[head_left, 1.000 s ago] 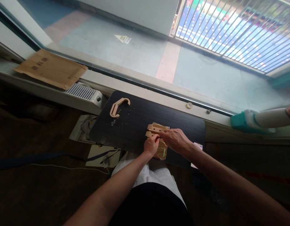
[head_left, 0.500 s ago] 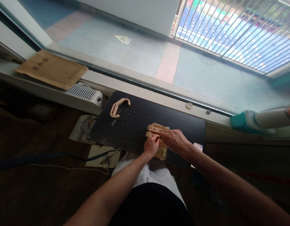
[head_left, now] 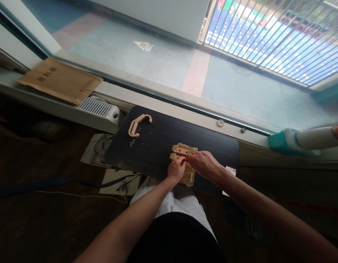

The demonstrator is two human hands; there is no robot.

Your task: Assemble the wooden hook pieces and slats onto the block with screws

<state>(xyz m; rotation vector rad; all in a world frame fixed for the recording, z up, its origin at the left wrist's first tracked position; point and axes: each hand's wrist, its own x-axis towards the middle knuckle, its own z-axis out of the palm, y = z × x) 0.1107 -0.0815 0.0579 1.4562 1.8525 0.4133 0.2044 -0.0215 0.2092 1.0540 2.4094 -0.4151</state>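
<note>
A flat block wrapped in brown tape point(head_left: 188, 176) lies on the dark table point(head_left: 158, 157). On its far end rest light wooden strips point(head_left: 182, 150) with dark holes. My left hand point(head_left: 176, 168) is closed in a pinch at the nearer strip. Just right of it, my right hand point(head_left: 201, 160) is closed too, its fingertips meeting the left ones over the block. Whatever the fingertips hold is too small and covered to make out. A hook-shaped wooden piece point(head_left: 134, 128) lies at the table's far left, with several small screws point(head_left: 132, 142) beside it.
A white phone-like object point(head_left: 231, 170) lies at the table's right edge, partly behind my right forearm. On the window sill are a tape roll point(head_left: 220, 123) and a small dark object point(head_left: 243, 130). A brown envelope point(head_left: 62, 81) lies on the radiator point(head_left: 96, 107) at left.
Almost nothing differs. Both hands stay at the same spot on the wooden strips, with at most a slight shift of the right fingers.
</note>
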